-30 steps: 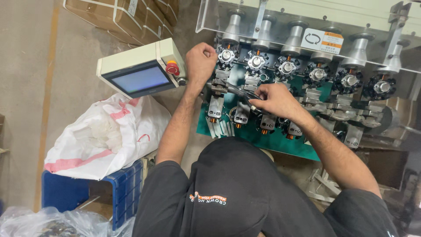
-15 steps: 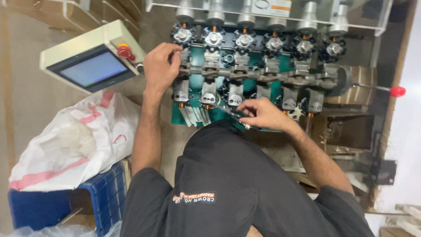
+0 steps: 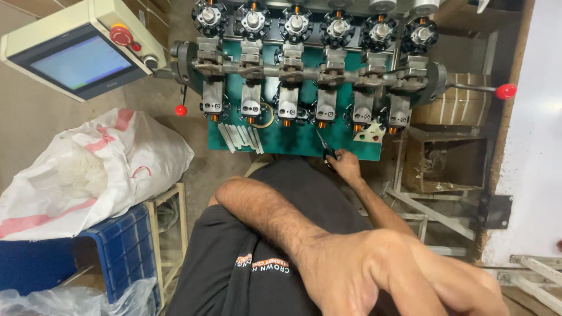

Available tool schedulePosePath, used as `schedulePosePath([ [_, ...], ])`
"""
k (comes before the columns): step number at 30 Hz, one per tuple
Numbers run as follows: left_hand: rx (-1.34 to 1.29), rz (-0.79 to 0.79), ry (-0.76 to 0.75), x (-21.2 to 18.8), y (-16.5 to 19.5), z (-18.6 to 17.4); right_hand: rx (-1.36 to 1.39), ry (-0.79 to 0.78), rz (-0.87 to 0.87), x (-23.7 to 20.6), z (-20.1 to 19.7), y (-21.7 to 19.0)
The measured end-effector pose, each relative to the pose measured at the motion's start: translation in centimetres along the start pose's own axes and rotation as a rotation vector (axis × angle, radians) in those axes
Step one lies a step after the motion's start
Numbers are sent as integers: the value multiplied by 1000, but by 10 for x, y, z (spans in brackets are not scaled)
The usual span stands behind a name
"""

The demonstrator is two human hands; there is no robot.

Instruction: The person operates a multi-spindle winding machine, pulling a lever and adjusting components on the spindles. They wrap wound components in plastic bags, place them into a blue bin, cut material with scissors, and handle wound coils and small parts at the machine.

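The right hand (image 3: 346,165) clasps small scissors (image 3: 325,147) at the green plate's (image 3: 293,140) near edge, blades pointing up toward the winding heads (image 3: 325,108); the handles are mostly hidden inside the fingers. The left hand (image 3: 386,275) looms large and blurred at the bottom edge, fingers loose and cut off by the frame, grasping nothing. A control panel (image 3: 76,50) sits at upper left.
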State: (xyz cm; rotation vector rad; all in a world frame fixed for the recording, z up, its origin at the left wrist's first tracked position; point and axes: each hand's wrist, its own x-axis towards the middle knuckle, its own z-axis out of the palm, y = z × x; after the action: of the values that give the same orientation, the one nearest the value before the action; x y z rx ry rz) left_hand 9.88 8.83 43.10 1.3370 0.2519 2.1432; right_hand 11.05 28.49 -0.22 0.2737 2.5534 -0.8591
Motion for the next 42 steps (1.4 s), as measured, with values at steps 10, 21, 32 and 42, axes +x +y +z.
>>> schedulePosePath([
  [10,239,247,157,8,-35,22,-218,176,-274,46,-7,-11],
  [21,864,306,107,-8,14,15,-332,-30,-120,63,-8,-18],
  [32,1557,752,120,-123,73,28,-420,84,-100,70,16,-45],
  [42,1266,-417,1851,-396,92,-118,-10,-336,-618,-3,101,-194],
])
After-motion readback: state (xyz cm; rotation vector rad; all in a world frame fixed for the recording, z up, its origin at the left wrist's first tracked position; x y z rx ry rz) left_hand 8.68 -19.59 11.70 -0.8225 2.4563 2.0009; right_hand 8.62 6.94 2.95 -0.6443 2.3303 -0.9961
